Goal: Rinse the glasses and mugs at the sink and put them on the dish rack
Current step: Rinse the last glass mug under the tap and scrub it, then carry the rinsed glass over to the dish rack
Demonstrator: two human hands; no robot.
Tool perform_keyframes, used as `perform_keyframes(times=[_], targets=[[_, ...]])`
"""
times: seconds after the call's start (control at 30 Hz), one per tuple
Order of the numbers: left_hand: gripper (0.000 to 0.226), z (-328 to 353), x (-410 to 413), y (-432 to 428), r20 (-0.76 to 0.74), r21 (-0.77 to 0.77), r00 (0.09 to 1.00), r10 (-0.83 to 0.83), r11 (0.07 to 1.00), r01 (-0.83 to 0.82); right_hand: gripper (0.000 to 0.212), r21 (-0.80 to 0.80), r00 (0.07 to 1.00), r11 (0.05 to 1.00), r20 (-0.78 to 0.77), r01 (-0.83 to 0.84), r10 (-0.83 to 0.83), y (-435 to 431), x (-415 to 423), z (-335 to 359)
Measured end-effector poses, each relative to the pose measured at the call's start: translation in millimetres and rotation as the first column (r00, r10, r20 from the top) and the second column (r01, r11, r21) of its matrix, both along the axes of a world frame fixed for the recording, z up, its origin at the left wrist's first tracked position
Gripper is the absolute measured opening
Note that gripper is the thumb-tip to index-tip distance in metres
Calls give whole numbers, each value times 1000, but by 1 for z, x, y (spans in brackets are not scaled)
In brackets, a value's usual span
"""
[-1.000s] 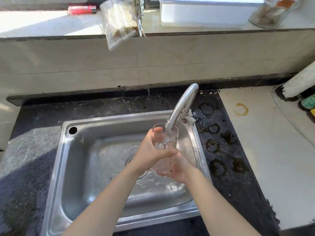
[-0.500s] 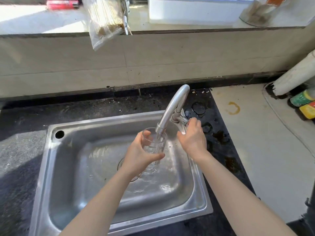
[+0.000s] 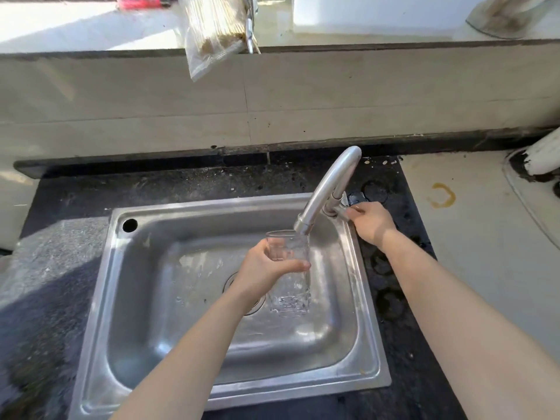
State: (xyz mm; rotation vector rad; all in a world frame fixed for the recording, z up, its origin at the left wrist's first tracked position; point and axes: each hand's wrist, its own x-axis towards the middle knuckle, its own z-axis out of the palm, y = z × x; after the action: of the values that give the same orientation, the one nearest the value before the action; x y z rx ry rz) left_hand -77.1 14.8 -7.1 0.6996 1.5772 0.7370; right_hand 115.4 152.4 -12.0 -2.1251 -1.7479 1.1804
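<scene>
A clear drinking glass (image 3: 289, 291) is held upright over the steel sink (image 3: 142, 298), its rim just under the spout of the curved tap (image 3: 328, 189). My left hand (image 3: 266, 268) grips the glass around its upper half. My right hand (image 3: 368, 221) is at the right rim of the sink, its fingers closed on the tap's handle (image 3: 341, 211). Water ripples inside the glass. No dish rack or mugs are in sight.
Dark wet countertop (image 3: 394, 298) with ring marks lies right of the sink, then a pale surface (image 3: 472, 253). On the sill above sit a plastic bag of sticks (image 3: 212, 31), a red lighter (image 3: 139, 0) and a white container (image 3: 372, 13). A white pipe (image 3: 545, 153) stands far right.
My right hand left the underside of the glass and moved up and right to the tap handle. My left hand kept the glass under the spout.
</scene>
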Motion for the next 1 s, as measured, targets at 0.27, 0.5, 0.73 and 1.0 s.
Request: perform_keyframes(times=[0.27, 0.5, 0.73, 1.0], targets=[[51, -4, 14, -3, 374, -388, 827, 421, 880, -273, 35, 38, 988, 993, -113, 111, -106, -69, -7, 6], [54, 2, 41, -22, 543, -523, 556, 629, 772, -362, 42, -359, 962, 927, -272, -105, 3, -103, -11, 55], [61, 22, 50, -41, 545, -576, 461, 701, 712, -401, 53, -168, 969, 964, -169, -206, 178, -130, -21, 91], [67, 45, 26, -62, 619, -459, 548, 563, 825, -330, 71, 25, 960, 961, -47, -275, 276, -177, -41, 121]])
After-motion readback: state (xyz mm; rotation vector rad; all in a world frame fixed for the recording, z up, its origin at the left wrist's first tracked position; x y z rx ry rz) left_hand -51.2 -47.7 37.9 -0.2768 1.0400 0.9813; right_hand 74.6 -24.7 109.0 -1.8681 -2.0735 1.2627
